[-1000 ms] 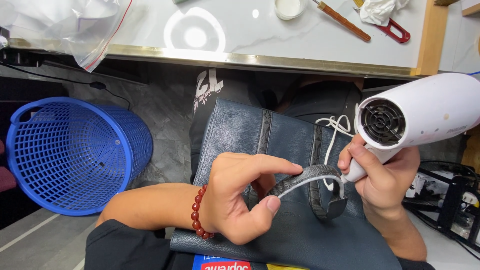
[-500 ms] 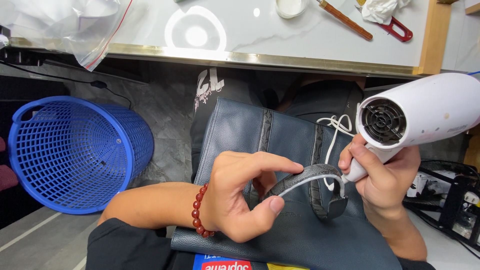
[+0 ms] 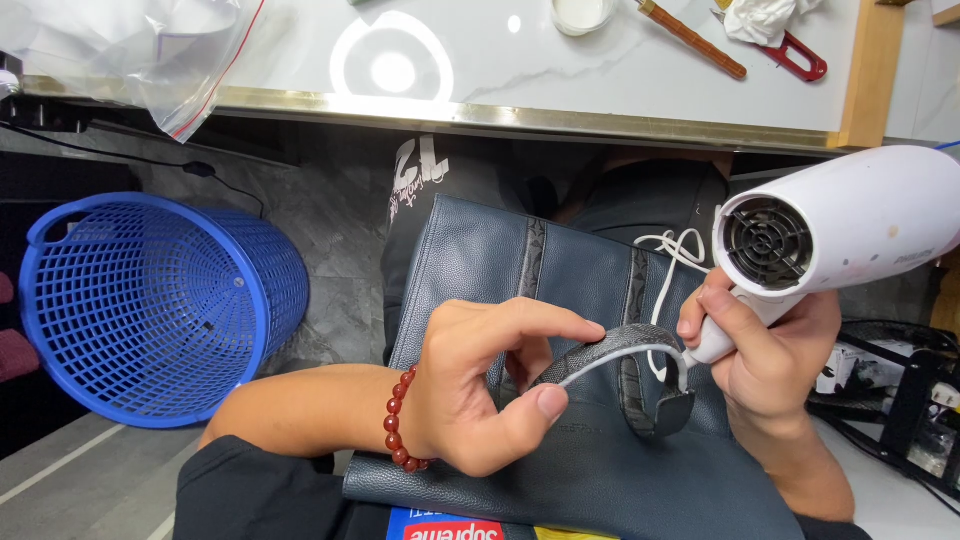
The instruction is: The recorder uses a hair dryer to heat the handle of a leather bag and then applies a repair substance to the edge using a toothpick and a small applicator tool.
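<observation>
While left hand point(image 3: 480, 395) pinches strap point(image 3: 610, 355) between thumb and forefinger, strap arcs rightward over bag point(image 3: 560, 450) on lap; right hand point(image 3: 765, 355) grips dryer point(image 3: 850, 220) handle just beside strap's far end.

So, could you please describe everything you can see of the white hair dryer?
The hair dryer is white, seemingly smooth plastic, with a round grey grille at its rear facing the camera. Its barrel points right and slightly upward. The right hand grips its handle, just above the dark blue leather bag. A white cord lies looped on the bag near the handle.
</observation>
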